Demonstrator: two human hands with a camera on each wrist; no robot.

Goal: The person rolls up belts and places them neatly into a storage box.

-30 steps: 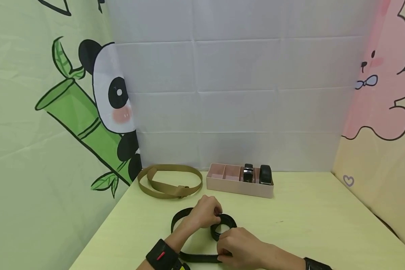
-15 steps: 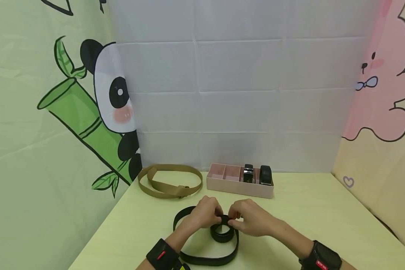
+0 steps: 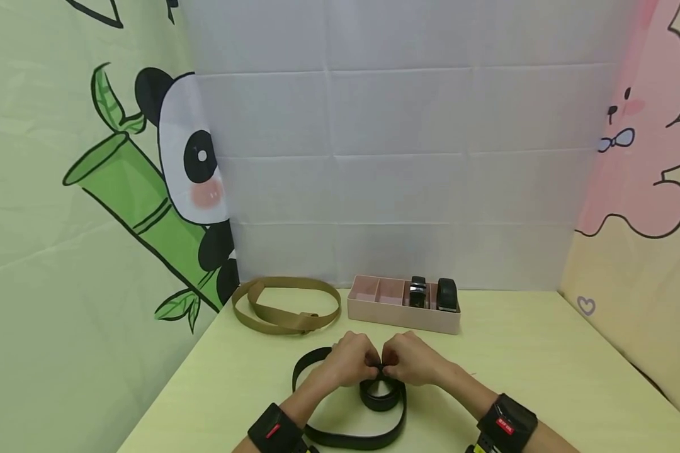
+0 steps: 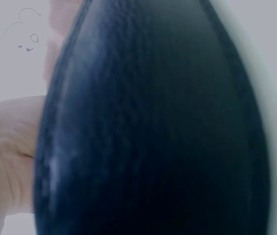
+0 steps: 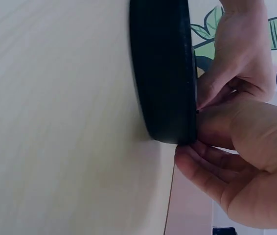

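A black belt (image 3: 356, 440) stands on edge on the table, partly wound into a small coil with the rest in a wide loop to the left and front. My left hand (image 3: 351, 360) pinches the coil's far side. Close beside it, my right hand (image 3: 412, 358) grips the belt at the same far edge, thumb on one face and fingers on the other, as the right wrist view shows. In the left wrist view the belt's dark strap (image 4: 153, 117) fills most of the picture and hides the fingertips.
Behind the hands lies a loosely looped tan belt (image 3: 286, 318). A pink divided box (image 3: 402, 314) stands to its right, with two rolled black belts (image 3: 446, 294) in its right compartments. A white cloth backdrop (image 3: 396, 189) rises at the table's far edge.
My right hand has moved from the coil's near side up and away to its far side, beside the left hand. The coil has shifted slightly right; the left hand keeps its hold.
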